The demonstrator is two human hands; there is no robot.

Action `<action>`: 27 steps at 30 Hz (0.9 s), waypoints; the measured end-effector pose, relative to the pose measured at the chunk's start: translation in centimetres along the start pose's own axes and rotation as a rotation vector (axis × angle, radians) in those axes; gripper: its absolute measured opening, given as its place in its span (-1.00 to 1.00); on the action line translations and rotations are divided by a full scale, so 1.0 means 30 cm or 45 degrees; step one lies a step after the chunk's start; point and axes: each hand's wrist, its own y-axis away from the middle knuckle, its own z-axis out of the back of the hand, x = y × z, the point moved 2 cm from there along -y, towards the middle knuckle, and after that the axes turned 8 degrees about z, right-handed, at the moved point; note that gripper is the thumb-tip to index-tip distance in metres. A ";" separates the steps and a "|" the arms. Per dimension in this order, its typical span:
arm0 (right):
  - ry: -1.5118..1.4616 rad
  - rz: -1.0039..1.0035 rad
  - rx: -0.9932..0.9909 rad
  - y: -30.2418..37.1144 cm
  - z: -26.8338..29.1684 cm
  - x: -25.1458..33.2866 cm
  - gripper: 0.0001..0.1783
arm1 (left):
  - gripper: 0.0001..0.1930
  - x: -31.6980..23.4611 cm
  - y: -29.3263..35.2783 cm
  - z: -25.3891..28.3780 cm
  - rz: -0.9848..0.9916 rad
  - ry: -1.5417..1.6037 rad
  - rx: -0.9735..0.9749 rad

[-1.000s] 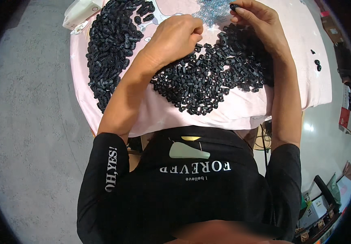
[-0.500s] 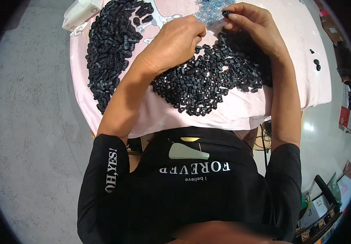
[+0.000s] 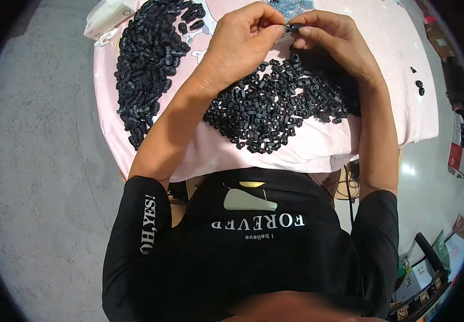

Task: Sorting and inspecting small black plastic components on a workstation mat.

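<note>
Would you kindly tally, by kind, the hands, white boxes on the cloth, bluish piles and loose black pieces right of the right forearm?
Hands, left hand and right hand: 2
White box: 1
Bluish pile: 1
Loose black pieces: 3
Total: 7
The heaped black pieces are too packed to count.

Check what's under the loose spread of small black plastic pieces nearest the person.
Pale pink fabric tablecloth shows through gaps between the small black plastic pieces and along their near edge. Where pieces overlap, anything beneath is covered; the right hand partly blocks the shaded far end.
</note>
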 end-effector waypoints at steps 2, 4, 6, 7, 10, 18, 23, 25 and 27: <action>0.063 -0.009 0.005 0.001 0.000 0.004 -0.69 | -0.90 -0.001 0.001 -0.012 0.012 0.019 -0.009; 0.061 -0.005 0.006 0.003 0.001 0.001 -0.69 | -0.91 -0.001 0.002 -0.018 0.031 0.022 -0.001; 0.058 0.000 0.009 0.003 0.000 0.000 -0.70 | -0.92 0.003 0.003 -0.017 0.050 0.023 0.005; 0.055 0.001 0.005 0.003 -0.003 0.001 -0.70 | -0.93 0.009 0.004 -0.014 0.033 0.025 0.017; 0.060 0.017 0.009 0.003 -0.008 0.004 -0.71 | -0.93 -0.006 0.008 -0.023 0.063 0.049 0.034; 0.071 0.017 0.009 -0.002 -0.010 -0.002 -0.73 | -0.92 -0.012 0.015 -0.027 0.129 -0.032 0.021; -0.012 0.071 -0.018 -0.004 -0.003 -0.006 -0.75 | -0.92 -0.028 0.022 -0.029 0.006 -0.038 0.049; 0.002 0.060 -0.027 -0.003 -0.008 0.002 -0.76 | -0.92 -0.032 0.027 -0.028 -0.043 -0.096 0.042; 0.016 0.049 -0.037 -0.002 -0.008 0.001 -0.77 | -0.92 -0.034 0.027 -0.027 -0.092 -0.154 0.035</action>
